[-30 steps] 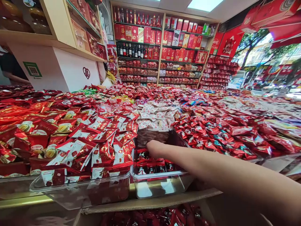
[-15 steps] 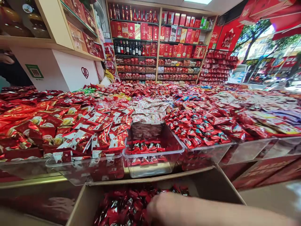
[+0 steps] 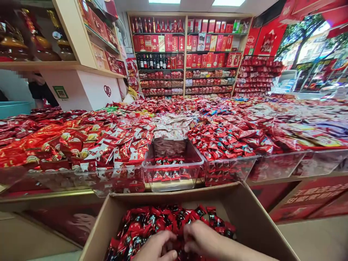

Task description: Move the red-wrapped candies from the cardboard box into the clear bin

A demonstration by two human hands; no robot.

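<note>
Red-and-black wrapped sweets [image 3: 152,221] lie in a loose heap inside an open cardboard box [image 3: 174,197], just in front of a long display counter. The left hand [image 3: 159,246] and the right hand [image 3: 199,237] both reach into the heap, side by side and near each other, fingers curled; whether either is closed on a sweet cannot be told.

Beyond the box's far edge, a clear plastic bin [image 3: 172,181] holds a low layer of similar sweets at its near end. To its left and right, more clear bins brim with red, white and gold packets, and a pile of white packets [image 3: 172,125] lies behind it. The packets spread across nearly the whole counter surface.

Against the back wall, a wooden shelving unit [image 3: 186,54] carries bottles, red boxes and rows of small packets. Red packets also hang on a rack [image 3: 255,76] at the right, beside a street opening with a tree [image 3: 301,40]. At the left, a white pillar [image 3: 94,88] bears a heart-shaped emblem [image 3: 107,90] below wooden shelves, and ceiling lights [image 3: 228,3] shine overhead.
</note>
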